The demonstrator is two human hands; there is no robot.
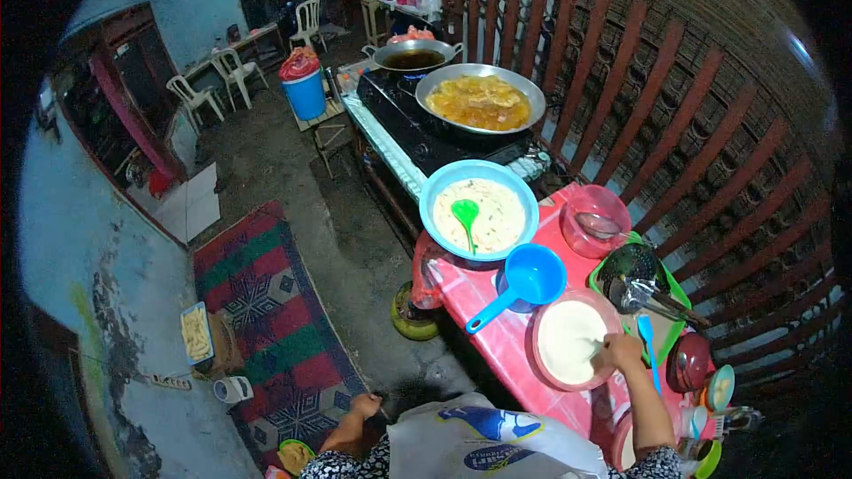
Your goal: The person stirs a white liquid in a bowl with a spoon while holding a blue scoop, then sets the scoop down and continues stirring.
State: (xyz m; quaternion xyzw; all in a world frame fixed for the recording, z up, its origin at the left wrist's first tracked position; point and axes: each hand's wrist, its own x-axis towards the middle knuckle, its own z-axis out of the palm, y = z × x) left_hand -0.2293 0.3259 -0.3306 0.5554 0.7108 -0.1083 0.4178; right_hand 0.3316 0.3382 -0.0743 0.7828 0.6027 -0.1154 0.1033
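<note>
The left hand (365,406) hangs curled, its grip unclear. The right hand (619,353), nearer the round pink plastic bowl (536,353), bends its fingers, any pinch hidden, at the creamy white mixture (566,335); the bowl lies leftward on the pink-patterned tabletop (512,343).

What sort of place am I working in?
Probably a small frying stall, perhaps outside a home: a round silver metal wok holds golden, apparently frying food, a round pink plastic bowl holds creamy liquid, and white plastic chairs stand farther back.
</note>
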